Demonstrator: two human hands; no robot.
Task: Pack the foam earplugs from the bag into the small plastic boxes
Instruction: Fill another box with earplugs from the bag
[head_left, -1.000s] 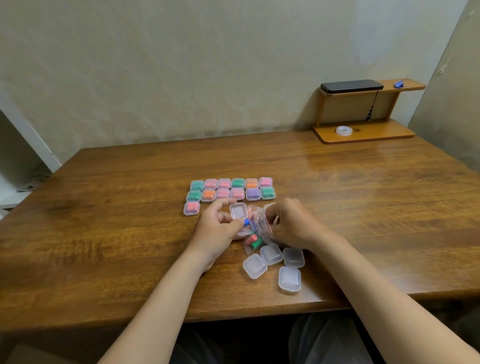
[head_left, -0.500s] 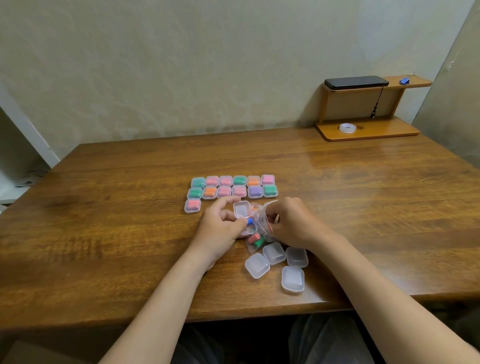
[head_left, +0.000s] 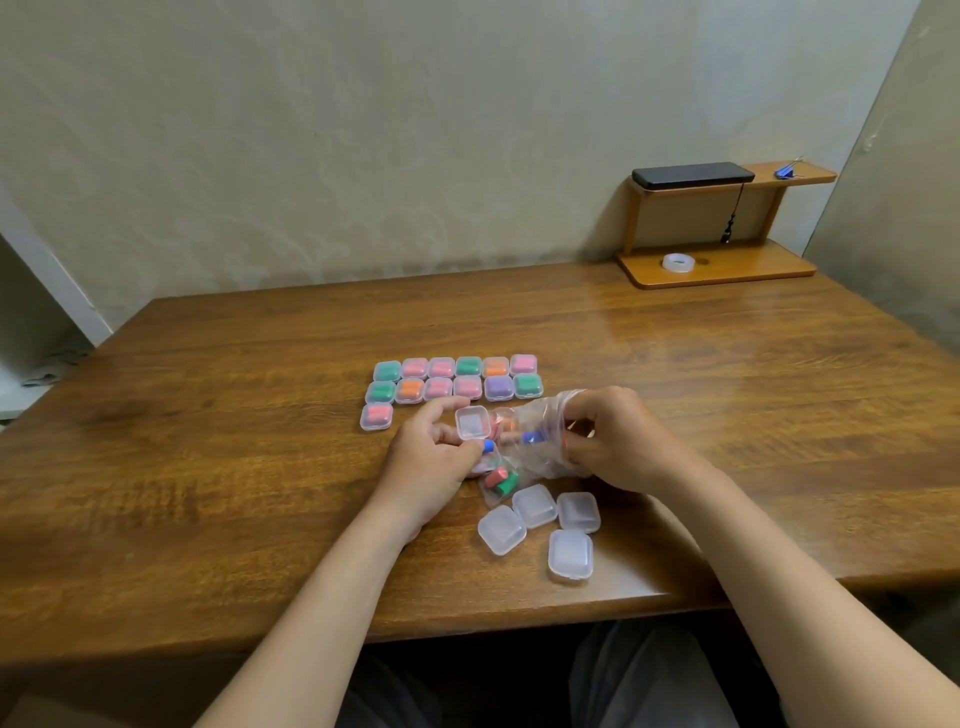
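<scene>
I see the left hand (head_left: 431, 460) curled round an open box (head_left: 472, 422), with a blue earplug (head_left: 488, 447) at its fingertips. The right hand (head_left: 618, 441) pinches the mouth of the clear bag (head_left: 545, 457), which lies between the two hands on the table (head_left: 208, 467). Inside the bag I make out loose earplugs (head_left: 501, 480), red and green at its near end; four shut empty boxes (head_left: 535, 506) lie just near of it, thirteen filled boxes (head_left: 452, 379) stand in rows just beyond the left hand, and a small shelf (head_left: 727, 267) sits at the far right.
</scene>
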